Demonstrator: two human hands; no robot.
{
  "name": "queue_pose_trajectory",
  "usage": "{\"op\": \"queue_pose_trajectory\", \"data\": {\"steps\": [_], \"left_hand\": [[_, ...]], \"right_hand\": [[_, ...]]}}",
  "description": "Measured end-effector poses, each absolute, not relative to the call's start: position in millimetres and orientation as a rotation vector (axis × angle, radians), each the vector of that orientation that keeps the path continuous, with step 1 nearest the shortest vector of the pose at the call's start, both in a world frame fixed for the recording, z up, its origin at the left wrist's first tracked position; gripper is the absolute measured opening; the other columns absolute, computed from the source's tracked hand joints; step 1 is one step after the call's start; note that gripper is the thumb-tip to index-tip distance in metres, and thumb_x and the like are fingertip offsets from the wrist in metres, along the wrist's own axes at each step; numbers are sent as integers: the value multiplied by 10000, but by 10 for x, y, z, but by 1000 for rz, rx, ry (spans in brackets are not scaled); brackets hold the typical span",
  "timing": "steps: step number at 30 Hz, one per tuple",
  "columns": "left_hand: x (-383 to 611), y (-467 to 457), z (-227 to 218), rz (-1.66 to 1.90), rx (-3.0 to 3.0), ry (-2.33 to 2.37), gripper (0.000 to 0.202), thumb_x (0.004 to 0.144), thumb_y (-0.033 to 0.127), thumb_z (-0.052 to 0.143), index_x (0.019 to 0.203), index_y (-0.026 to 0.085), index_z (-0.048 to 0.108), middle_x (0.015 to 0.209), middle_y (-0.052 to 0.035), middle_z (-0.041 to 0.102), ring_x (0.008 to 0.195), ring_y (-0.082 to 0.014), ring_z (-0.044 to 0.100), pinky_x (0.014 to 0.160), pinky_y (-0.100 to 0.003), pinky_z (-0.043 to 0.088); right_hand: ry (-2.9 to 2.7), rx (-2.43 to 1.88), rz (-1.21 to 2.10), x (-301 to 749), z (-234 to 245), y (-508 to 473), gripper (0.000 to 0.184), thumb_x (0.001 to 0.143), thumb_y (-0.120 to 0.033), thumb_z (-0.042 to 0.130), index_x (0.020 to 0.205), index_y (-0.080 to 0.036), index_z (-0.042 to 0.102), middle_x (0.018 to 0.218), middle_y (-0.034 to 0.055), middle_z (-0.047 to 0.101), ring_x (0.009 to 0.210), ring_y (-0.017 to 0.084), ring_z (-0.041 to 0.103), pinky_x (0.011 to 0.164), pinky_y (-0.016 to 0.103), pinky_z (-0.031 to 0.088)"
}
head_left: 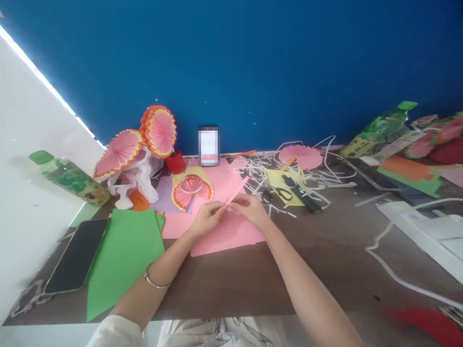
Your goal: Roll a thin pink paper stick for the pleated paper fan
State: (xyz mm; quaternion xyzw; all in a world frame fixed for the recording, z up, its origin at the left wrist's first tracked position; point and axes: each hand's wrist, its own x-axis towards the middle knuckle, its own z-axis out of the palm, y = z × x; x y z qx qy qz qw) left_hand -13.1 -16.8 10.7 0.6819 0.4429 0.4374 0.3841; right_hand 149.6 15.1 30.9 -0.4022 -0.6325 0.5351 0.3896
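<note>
While pinched at its lower end, folded pink strip (237,192) between left hand (207,218) and right hand (250,210), both grasping it above pink sheet (231,236).

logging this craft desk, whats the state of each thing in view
pink paper strip: folded narrow, pinched by both hands
left hand: closed on the strip
right hand: closed on the strip
phone: flat, screen dark
green bottle: capped, tilted
paper fans: spread open
scissors: lying on yellow paper
green paper: flat, unfolded
</note>
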Motion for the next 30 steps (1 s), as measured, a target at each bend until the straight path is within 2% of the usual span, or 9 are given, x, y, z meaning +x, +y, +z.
{"op": "queue_pose_trajectory", "data": {"steps": [5, 10, 15, 20, 26, 30], "left_hand": [[-123, -186, 113, 1143, 1812, 1165, 303, 849, 344, 428, 725, 157, 632, 588, -14, 548, 553, -116, 491, 548, -217, 363], [-129, -195, 120, 1144, 1875, 1179, 289, 851, 330, 411, 717, 164, 606, 597, -18, 530, 547, -122, 472, 548, -230, 354], [-130, -197, 144, 1135, 1927, 1156, 284, 858, 298, 392, 682, 169, 573, 614, -22, 517, 572, -126, 467, 565, -232, 353], [-141, -179, 124, 1122, 1895, 1157, 293, 843, 345, 416, 685, 169, 589, 639, -24, 531, 585, -125, 464, 568, -230, 353], [-151, -164, 121, 1110, 1665, 1160, 317, 833, 406, 442, 747, 161, 623, 606, -20, 572, 570, -124, 506, 567, -220, 376], [-143, -169, 113, 1090, 1689, 1176, 330, 836, 417, 431, 761, 160, 624, 569, -9, 551, 551, -123, 500, 552, -220, 373]], "right_hand": [[-1576, -1002, 1305, 1468, 275, 149, 221, 664, -372, 660, 681, -153, 643, 684, 26, 617, 645, 150, 567, 623, 275, 461], [-1561, -1032, 1265, 1433, 223, 152, 280, 654, -434, 656, 667, -157, 624, 686, 34, 610, 672, 166, 571, 631, 286, 462], [-1552, -1013, 1233, 1407, 193, 139, 264, 664, -426, 647, 656, -166, 600, 675, 30, 590, 668, 161, 561, 646, 287, 466], [-1502, -1030, 1165, 1346, 186, 96, 280, 659, -440, 642, 604, -176, 564, 657, 20, 572, 642, 153, 545, 638, 286, 468], [-1437, -1005, 1336, 1359, 209, 106, 286, 675, -450, 633, 689, -166, 602, 692, 26, 593, 650, 150, 560, 614, 277, 473], [-1385, -1085, 1282, 1390, 239, 114, 336, 631, -478, 663, 724, -159, 609, 740, 46, 602, 670, 162, 569, 590, 273, 486]]}}
